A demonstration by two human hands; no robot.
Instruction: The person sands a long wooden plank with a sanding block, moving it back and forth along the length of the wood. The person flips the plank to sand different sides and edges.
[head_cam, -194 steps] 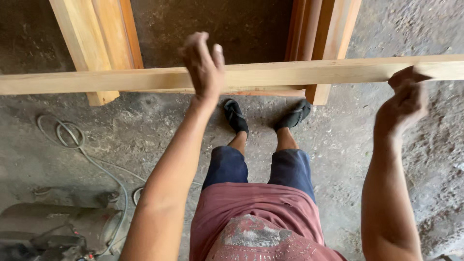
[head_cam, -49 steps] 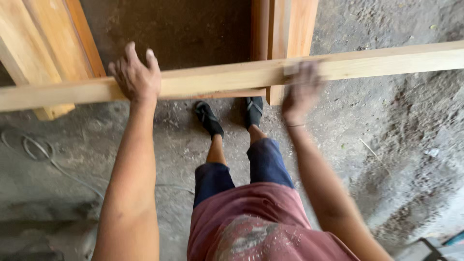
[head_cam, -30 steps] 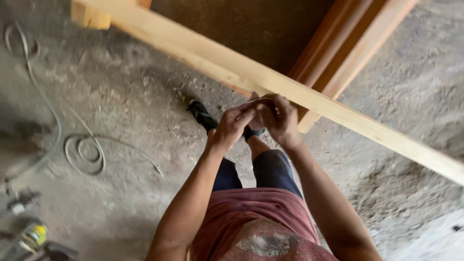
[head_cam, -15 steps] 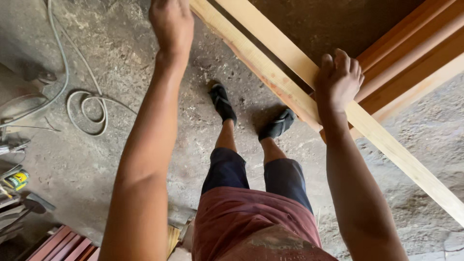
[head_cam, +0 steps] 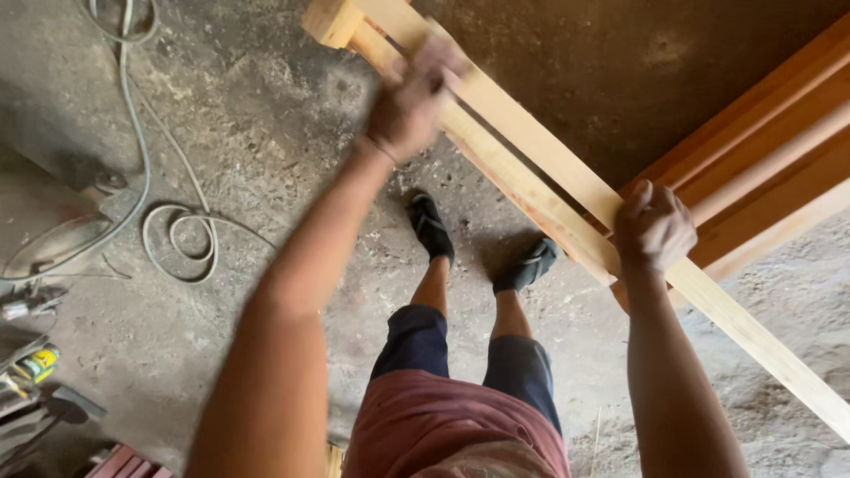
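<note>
Pale wood, the plank (head_cam: 549, 186) runs from far left to near right above the floor; long, stiff, likely awkward rather than heavy; right hand (head_cam: 653, 226) clasps it mid-length, left hand (head_cam: 409, 102), blurred, presses on its far part, grip unclear.

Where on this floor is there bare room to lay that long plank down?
The widest bare concrete lies between the coiled cable and the feet. Another patch sits lower right, below the plank held by the left hand and right hand. The stacked frame timbers and left-edge tools crowd elsewhere.
</note>
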